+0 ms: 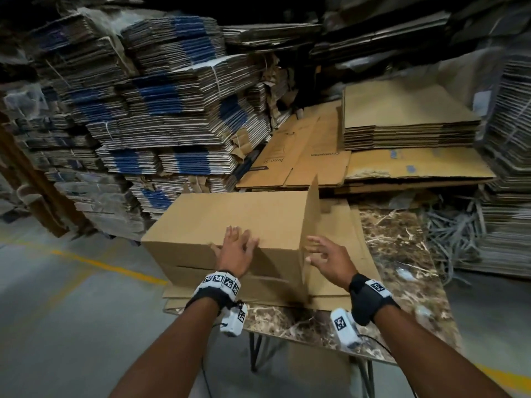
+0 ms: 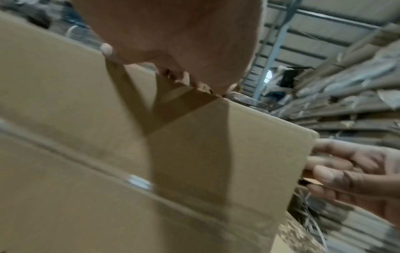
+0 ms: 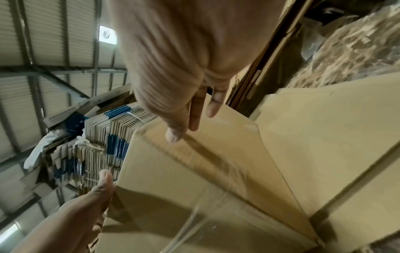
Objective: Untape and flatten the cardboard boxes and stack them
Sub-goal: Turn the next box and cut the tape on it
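I am working on the box (image 1: 230, 225), which is standing on flattened sheets (image 1: 344, 231) on the bench (image 1: 402, 254) straight ahead of me. My left hand (image 1: 237, 251) is resting on its near top edge, fingers spread and straight, gripping nothing. My right hand (image 1: 327, 258) is hovering just beside the raised end flap (image 1: 311, 219), fingers loose and apart; whether they are touching the cardboard I cannot tell. Clear tape (image 3: 216, 202) is showing along the seam under my right palm. I judge I am at the untaping step, with this end partly opened. Next I am needing to find a tape edge with my right fingertips and peel it while my left hand is steadying the box, before collapsing it onto the sheets beneath.
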### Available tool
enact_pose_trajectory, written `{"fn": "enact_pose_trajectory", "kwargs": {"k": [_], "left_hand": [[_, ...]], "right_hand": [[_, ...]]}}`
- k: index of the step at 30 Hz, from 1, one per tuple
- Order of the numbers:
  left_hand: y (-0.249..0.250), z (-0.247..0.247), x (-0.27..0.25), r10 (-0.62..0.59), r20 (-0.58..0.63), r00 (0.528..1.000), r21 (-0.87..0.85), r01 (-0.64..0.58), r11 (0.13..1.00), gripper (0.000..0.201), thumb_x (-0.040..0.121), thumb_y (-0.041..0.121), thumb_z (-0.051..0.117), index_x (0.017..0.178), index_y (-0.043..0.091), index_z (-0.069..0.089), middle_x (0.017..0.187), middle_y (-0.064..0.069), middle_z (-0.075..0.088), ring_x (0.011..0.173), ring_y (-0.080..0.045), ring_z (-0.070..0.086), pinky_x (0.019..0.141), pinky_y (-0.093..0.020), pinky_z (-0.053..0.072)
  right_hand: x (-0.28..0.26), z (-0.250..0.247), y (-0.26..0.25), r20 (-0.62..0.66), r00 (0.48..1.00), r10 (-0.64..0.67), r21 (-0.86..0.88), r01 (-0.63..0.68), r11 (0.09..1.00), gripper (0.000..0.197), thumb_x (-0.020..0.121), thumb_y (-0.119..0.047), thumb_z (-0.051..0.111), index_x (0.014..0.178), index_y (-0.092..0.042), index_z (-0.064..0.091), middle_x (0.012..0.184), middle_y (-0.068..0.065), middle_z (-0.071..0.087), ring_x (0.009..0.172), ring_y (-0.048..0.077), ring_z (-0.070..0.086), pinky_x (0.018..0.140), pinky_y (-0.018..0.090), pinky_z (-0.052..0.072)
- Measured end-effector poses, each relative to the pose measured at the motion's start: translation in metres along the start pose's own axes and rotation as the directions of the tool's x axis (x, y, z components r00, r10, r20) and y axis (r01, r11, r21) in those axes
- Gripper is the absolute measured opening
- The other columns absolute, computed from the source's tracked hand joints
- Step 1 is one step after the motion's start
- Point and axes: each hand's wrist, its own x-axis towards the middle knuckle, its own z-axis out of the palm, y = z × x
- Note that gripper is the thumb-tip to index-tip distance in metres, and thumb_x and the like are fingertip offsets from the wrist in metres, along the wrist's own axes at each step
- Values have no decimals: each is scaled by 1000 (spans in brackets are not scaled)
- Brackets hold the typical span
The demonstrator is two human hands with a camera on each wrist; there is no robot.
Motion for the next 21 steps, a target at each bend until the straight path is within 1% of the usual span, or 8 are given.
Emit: {"fn": "enact_pose_trajectory", "kwargs": {"k": [3, 4, 6, 8, 10, 12, 16, 21], "left_hand": [[27, 2, 4, 146, 114, 983, 149, -162, 975, 70, 101, 69, 17, 161, 34, 23, 171, 5, 6, 157, -13, -5, 119, -65, -10], [33, 3, 7, 189, 167, 968, 158, -215, 964, 84, 93, 79, 9, 162, 33, 15, 171, 4, 0, 157, -14, -8, 122, -61, -10], [39, 7, 11, 261, 249, 933, 196, -313, 929, 113, 70, 98, -3, 163, 33, 1, 170, 2, -12, 156, -16, -14, 124, -57, -9], [39, 9, 14, 305, 290, 907, 260, -382, 887, 125, 61, 104, 0, 162, 31, -8, 169, 0, -19, 156, -18, -16, 124, -58, -8], [39, 11, 17, 308, 302, 902, 301, -397, 867, 125, 61, 104, 2, 161, 31, -11, 168, -1, -21, 156, -19, -16, 124, -59, -6], [41, 12, 17, 299, 277, 913, 312, -380, 871, 121, 64, 103, 2, 161, 32, -11, 169, 1, -19, 156, -18, -14, 125, -59, -4], [51, 21, 25, 253, 201, 946, 302, -305, 903, 117, 67, 102, 6, 162, 34, -3, 171, 2, -10, 157, -17, -6, 125, -57, -1], [58, 30, 41, 220, 150, 964, 301, -257, 918, 117, 68, 102, 10, 163, 34, 3, 172, 3, -2, 158, -18, 3, 125, -58, 6]], "right_hand": [[5, -1, 25, -46, 997, 63, 99, -58, 993, 40, 94, -6, 68, 129, -24, 65, 121, -5, 72, 114, 6, 65, 96, 27, 53], [5, 0, 34, -65, 994, 91, 115, -83, 990, 36, 95, -6, 66, 127, -23, 66, 120, -4, 72, 113, 8, 66, 96, 29, 54], [5, 3, 54, -63, 990, 126, 139, -117, 983, 31, 96, -8, 65, 123, -22, 69, 118, -4, 73, 111, 9, 67, 98, 33, 55], [4, 11, 70, -37, 987, 155, 166, -147, 975, 26, 97, -11, 64, 120, -22, 70, 116, -4, 74, 111, 11, 67, 98, 32, 54], [4, 22, 80, -12, 985, 169, 190, -164, 968, 24, 98, -12, 62, 119, -20, 70, 115, -3, 74, 111, 13, 67, 95, 25, 51], [4, 33, 82, 22, 984, 175, 216, -176, 961, 26, 101, -12, 58, 123, -19, 69, 121, -2, 71, 115, 13, 64, 93, 19, 45], [15, 44, 82, 83, 978, 193, 269, -209, 940, 32, 105, -15, 48, 135, -22, 60, 134, -3, 64, 125, 15, 57, 97, 21, 40], [38, 49, 89, 66, 990, 122, 251, -135, 959, 39, 105, -11, 44, 141, -24, 55, 140, 1, 59, 128, 18, 54, 100, 19, 36]]}}
